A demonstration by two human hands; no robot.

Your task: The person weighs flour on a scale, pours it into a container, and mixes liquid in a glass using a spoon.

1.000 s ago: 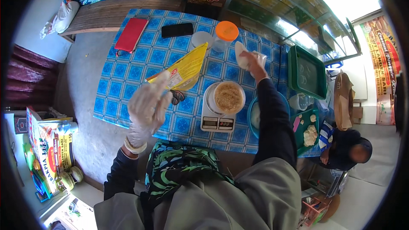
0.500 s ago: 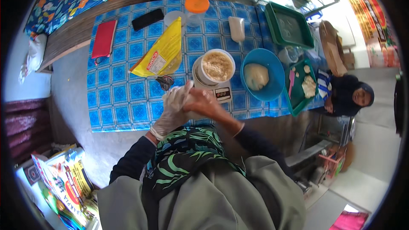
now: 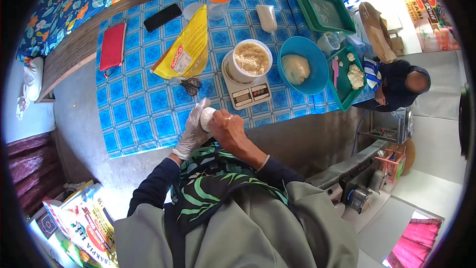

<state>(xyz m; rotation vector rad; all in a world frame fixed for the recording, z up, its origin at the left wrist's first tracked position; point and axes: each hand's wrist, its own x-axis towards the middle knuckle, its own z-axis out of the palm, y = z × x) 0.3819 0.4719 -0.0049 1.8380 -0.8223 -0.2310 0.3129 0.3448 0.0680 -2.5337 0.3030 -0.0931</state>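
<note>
My left hand, in a clear plastic glove, is closed round a white rounded thing just off the table's front edge. Its kind cannot be made out. My bare right hand is pressed against its right side with fingers curled in. Beyond my hands, a kitchen scale carries a white tub of crumbly pale-brown filling. Dark-handled scissors lie left of the scale. To its right, a blue bowl holds a smooth lump of dough.
A yellow pouch, red notebook, black phone and orange-lidded jar occupy the left and back. At right are a green tray with dough pieces and a pink spatula, stacked green trays, and a seated person.
My hands have shifted slightly down, away from the scale, and the white rounded thing now shows between them. The right fingers have curled in. The view has shifted a little.
</note>
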